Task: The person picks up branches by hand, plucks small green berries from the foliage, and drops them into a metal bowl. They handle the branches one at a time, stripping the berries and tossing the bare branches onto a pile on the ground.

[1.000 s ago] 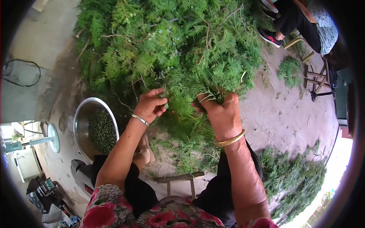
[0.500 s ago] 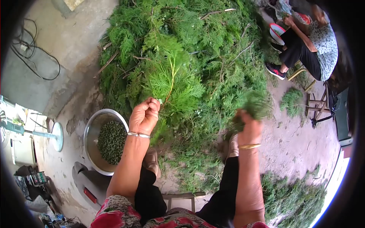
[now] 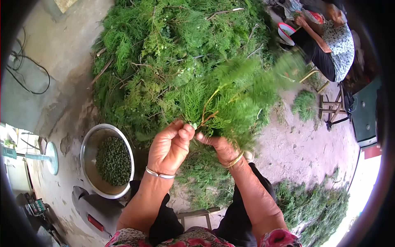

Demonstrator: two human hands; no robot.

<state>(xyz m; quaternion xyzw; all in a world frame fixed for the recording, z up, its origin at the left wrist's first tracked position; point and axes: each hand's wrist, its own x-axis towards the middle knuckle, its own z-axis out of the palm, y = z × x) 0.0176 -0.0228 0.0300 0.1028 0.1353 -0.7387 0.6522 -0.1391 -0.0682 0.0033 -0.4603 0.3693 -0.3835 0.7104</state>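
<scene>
The sprig (image 3: 210,103) looks matt, the metal basin (image 3: 91,154) shiny.

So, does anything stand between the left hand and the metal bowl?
Nothing visible does. The left hand pinches a pale green bit to the right of the metal bowl in the picture, which is uncovered, its small green pieces showing. The leafy sprigs at the right hand are on the side away from the bowl.

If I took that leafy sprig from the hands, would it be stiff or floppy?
The leafy sprig would probably feel light, since it looks thin and feathery. It might flop toward the ends, where the green spreads out finely. Its brown stem looks woody, so that part is likely stiffer.
</scene>
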